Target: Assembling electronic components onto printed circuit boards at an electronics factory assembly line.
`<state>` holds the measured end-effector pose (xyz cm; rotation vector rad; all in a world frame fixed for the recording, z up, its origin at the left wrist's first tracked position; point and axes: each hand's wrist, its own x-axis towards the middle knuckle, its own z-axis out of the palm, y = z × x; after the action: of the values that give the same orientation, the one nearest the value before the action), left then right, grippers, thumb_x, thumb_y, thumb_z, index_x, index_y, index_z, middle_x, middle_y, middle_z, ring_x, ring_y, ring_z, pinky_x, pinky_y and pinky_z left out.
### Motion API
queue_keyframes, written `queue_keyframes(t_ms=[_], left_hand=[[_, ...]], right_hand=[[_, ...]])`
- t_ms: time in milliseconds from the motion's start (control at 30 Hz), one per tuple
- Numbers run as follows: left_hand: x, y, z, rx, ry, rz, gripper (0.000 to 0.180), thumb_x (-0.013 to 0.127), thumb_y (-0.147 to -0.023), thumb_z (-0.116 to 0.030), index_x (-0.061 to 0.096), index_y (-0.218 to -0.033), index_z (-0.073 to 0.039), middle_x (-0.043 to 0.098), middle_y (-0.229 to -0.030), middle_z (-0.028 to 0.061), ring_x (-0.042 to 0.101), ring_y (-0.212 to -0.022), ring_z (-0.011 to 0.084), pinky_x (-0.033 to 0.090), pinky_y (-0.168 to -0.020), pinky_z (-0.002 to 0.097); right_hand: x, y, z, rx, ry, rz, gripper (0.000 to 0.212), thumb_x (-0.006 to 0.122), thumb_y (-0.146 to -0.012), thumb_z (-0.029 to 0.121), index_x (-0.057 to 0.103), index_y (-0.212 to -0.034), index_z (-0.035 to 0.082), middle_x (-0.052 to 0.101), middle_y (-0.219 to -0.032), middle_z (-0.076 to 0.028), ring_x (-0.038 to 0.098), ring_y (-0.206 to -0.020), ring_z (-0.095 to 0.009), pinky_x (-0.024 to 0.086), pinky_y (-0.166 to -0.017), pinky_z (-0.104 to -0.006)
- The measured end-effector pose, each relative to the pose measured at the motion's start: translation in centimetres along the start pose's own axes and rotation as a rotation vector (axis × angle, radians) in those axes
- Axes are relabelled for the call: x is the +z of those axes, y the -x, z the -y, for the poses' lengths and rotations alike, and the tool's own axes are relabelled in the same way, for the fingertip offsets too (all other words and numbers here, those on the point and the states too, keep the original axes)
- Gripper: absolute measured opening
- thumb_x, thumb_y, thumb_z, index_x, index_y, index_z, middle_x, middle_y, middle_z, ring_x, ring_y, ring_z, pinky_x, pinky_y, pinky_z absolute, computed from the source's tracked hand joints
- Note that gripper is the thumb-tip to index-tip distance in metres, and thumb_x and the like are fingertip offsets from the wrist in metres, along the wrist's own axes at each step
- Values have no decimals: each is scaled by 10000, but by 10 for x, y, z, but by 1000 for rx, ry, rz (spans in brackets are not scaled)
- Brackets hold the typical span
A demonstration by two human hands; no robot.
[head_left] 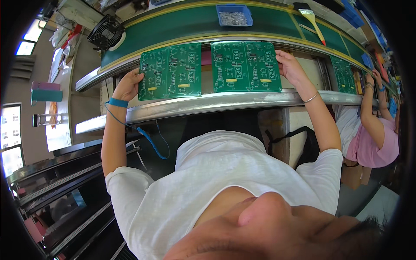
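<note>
Head view: left hand [128, 85] fingers closed on left circuit board [171, 71], right hand [289, 67] fingers gripping right circuit board [245, 66].

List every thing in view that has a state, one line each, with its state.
left hand: gripping the left edge of the left circuit board.
right hand: fingers on the right edge of the right circuit board.
left circuit board: flat across the rails, held.
right circuit board: flat across the rails, beside the left one.
blue tray: open, holding small metal parts.
fan: cannot tell if running.
brush: lying on the green belt.
</note>
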<state>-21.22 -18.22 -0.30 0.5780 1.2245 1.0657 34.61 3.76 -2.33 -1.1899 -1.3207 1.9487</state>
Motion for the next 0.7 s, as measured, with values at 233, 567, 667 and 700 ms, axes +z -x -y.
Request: queue_keyframes(t_ms=[233, 567, 667, 700], left_hand=[[4, 8, 4, 14, -3, -68, 373, 531, -1047, -43, 523, -1406, 56, 684, -1291, 140, 694, -1138, 198, 562, -1029, 338], [23, 16, 6, 5, -32, -139, 295, 484, -1066, -37, 569, -1333, 58, 681, -1270, 165, 689, -1136, 231, 558, -1034, 376], [25, 14, 9, 13, -31, -149, 293, 481, -1066, -33, 573, -1327, 62, 679, -1271, 165, 686, -1139, 233, 554, -1038, 380], [26, 13, 10, 8, -28, -160, 293, 482, -1065, -33, 574, -1326, 64, 681, -1267, 164, 684, -1140, 232, 552, -1039, 382]], right_hand=[[0, -15, 3, 2, 40, 13, 336, 520, -1075, 181, 591, -1389, 85, 722, -1098, -13, 718, -925, -109, 610, -788, -278], [6, 14, 16, 36, 259, 64, 434, 587, -1049, 280, 548, -1436, 89, 702, -1101, -15, 681, -947, -98, 585, -784, -272], [10, 17, 10, 3, 324, 53, 447, 597, -1038, 246, 528, -1450, 87, 700, -1125, -21, 670, -973, -101, 575, -785, -274], [14, 16, 8, -19, 344, 34, 448, 599, -1033, 223, 521, -1453, 88, 701, -1139, -24, 666, -986, -104, 571, -783, -275]])
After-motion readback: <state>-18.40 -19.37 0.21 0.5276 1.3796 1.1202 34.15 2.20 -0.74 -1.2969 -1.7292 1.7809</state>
